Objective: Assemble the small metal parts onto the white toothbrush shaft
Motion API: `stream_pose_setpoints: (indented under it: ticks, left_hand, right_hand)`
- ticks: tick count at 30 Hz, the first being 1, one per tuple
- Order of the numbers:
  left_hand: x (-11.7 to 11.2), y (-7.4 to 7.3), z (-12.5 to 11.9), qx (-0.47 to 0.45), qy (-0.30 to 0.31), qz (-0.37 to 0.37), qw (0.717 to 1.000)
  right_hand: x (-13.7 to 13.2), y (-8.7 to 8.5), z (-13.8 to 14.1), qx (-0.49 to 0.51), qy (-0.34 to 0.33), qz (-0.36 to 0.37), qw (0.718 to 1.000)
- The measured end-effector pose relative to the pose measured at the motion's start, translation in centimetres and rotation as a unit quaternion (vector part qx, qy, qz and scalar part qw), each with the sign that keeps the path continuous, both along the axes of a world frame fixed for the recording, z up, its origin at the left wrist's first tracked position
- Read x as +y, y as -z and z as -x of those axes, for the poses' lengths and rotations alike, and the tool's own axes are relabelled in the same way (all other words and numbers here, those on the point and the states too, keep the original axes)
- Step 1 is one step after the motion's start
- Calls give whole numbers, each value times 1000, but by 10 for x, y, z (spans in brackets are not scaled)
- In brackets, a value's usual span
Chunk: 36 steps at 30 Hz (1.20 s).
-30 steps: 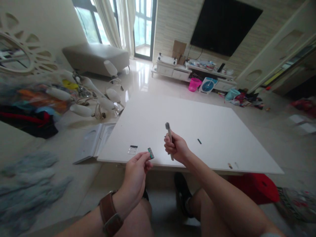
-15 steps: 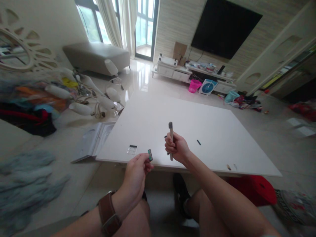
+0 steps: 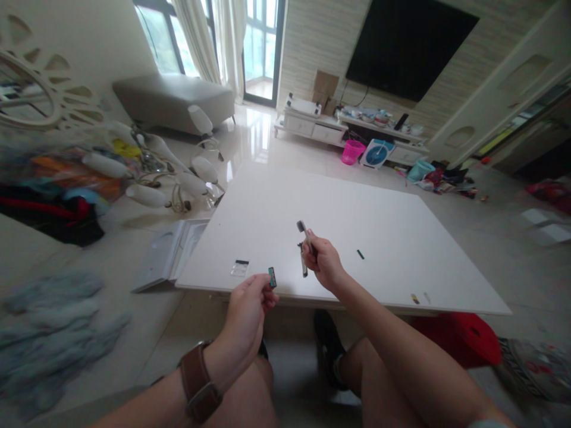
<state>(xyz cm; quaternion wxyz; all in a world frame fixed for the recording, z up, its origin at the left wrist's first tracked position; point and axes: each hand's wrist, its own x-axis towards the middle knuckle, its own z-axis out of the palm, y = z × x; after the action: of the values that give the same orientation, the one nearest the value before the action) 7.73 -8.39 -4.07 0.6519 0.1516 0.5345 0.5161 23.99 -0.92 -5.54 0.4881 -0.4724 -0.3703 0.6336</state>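
Note:
Between the thumb and fingers of my left hand (image 3: 252,300) is a small flat green-and-black piece (image 3: 272,277), its exact kind unclear. My right hand (image 3: 323,258) is closed around the pale handle of a slim toothbrush-like brush (image 3: 301,227), its dark head pointing up and left. Just behind those fingers, a slim pale tool (image 3: 304,266) with a dark, jagged top is partly hidden; I cannot tell whether it is held or lying on the table. Both hands are over the near edge of the white table (image 3: 267,208).
A clear packet with a black strip (image 3: 239,267) lies left on the table. To the right are a short black strip (image 3: 360,254) and a small brown-yellow piece (image 3: 415,298). A red roll (image 3: 473,339) stands below the right edge; a lamp with white shades (image 3: 191,184) is left.
The brush in my right hand has tipped from upright to leaning left, and more of the pale tool behind the hand shows. My left hand has hardly moved.

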Motion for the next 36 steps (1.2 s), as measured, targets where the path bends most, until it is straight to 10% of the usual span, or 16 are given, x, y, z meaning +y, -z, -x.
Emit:
stream_pose_setpoints:
  ticks: [11, 22, 36]
  left_hand:
    - [2, -2, 0, 21, 27, -35, 999]
    - [2, 0, -1, -1, 18, -63, 998]
    - [1, -1, 0, -20, 9, -59, 998]
  right_hand:
    - [-6, -4, 1, -164, -25, -86, 982]
    - [-19, -7, 4, -371, -114, -249, 887]
    - [-18, -10, 2, -344, -79, -233, 906]
